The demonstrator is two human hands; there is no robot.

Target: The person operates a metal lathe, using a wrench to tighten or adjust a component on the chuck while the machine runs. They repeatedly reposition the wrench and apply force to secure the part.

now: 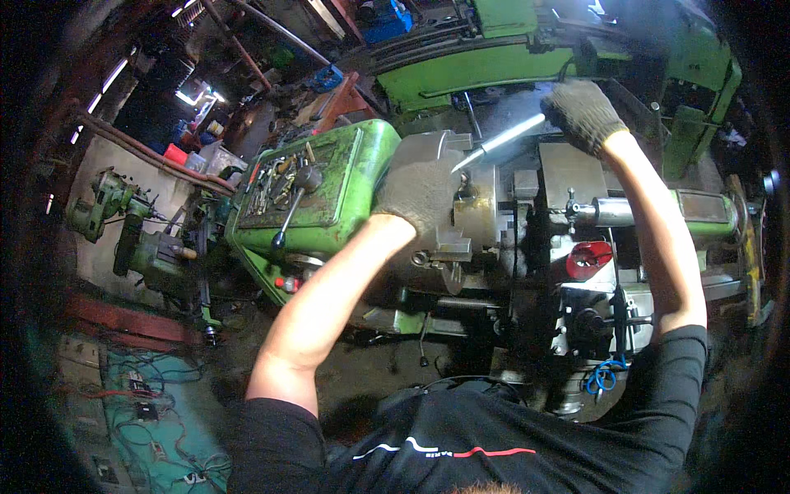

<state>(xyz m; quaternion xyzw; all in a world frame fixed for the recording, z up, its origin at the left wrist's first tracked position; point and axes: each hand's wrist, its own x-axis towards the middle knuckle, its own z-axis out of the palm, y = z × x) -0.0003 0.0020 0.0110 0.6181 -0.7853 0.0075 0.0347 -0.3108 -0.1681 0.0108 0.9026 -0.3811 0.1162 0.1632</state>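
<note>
Workshop [354,379], lettered shirt [461,424], right hand [584,115] gripping rod [512,136]

"What did you count, clock-fashion from the view's centre?"
"One left gloved hand [420,189] near one o'clock and one right gloved hand [586,117] at two, so two altogether."
"And between those?"
"There was one bright metal bar [514,138]."
"Toward ten?"
"I saw one green headstock [360,189], one ball-ended lever [290,216]."
"Three and four?"
"One red container [588,259], then one blue coil [605,379]."
</note>
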